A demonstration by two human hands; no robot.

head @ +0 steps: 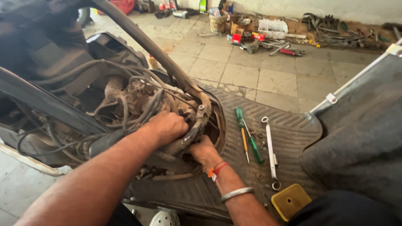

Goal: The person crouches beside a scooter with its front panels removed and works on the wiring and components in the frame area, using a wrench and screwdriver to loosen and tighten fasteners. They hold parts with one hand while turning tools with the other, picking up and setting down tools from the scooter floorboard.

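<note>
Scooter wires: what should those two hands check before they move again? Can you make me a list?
1. Left hand resting on the wire bundle: ok.
2. Right hand fingers in sight: not ok, tucked behind the frame tube.
3. Screwdrivers lying close on the floor mat: ok.
4. Long wrench beside them: ok.
5. Small loose bolts all on the mat: cannot tell.
6. Yellow pad away from both hands: ok.
</note>
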